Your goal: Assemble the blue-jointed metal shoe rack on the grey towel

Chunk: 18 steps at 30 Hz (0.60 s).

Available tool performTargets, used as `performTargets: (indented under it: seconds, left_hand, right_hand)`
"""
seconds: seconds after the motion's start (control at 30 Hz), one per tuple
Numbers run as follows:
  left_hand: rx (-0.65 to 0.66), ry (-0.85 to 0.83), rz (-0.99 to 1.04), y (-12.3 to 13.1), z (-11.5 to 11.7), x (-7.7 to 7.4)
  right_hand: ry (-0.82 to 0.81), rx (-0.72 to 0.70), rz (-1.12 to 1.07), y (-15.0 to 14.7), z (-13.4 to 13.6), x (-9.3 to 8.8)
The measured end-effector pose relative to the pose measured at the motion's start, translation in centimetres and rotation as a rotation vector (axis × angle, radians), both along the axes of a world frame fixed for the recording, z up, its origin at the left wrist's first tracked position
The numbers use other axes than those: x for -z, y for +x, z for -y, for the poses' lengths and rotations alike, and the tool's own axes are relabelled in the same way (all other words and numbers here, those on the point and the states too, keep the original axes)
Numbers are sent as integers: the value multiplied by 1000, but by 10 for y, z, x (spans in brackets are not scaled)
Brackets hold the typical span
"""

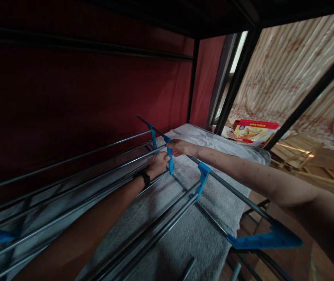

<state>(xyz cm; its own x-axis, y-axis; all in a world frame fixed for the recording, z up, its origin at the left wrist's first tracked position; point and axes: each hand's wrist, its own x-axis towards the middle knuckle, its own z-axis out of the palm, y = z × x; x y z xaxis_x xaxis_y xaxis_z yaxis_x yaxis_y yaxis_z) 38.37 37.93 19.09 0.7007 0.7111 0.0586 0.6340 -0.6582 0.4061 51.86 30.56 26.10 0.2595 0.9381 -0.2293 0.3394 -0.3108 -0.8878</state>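
A frame of thin metal tubes (102, 162) with blue plastic connectors lies across a grey-white towel-like cover (213, 234). My left hand (156, 163), a dark watch (144, 177) on its wrist, is closed around a tube end beside the middle blue connector (170, 163). My right hand (180, 147) reaches in from the right, its fingers pinching the top of that same connector where it meets the cross tube (237, 195). More blue connectors sit along this cross tube, one nearer (202, 180) and one farther (153, 137). My fingers hide part of the joint.
Black metal bars (238, 82) frame the space, with a dark red wall (96, 93) behind. A large blue end piece (267, 239) sticks out past the cover's right edge. Beyond stand a red-and-yellow box (254, 132), wooden slats (298, 150) and a patterned curtain (295, 70).
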Motion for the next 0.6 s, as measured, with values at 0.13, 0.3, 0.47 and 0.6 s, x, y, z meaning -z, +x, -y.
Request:
performTargets:
  seconds: [0.13,0.3,0.47,0.6]
  left_hand:
    - [4,2,-4,1,-2,3]
    - [33,33,-1,1,6,-7]
    - [65,73,21,-31,37,-23]
    - [160,-48,45,-76,78,-35]
  right_hand:
    - [-14,16,23,1,-6,5]
    - [-34,-35,92,0,-2,-1]
    - [-56,-33,209,-3,5,-10]
    - [-10,-34,362,-5,8,-17]
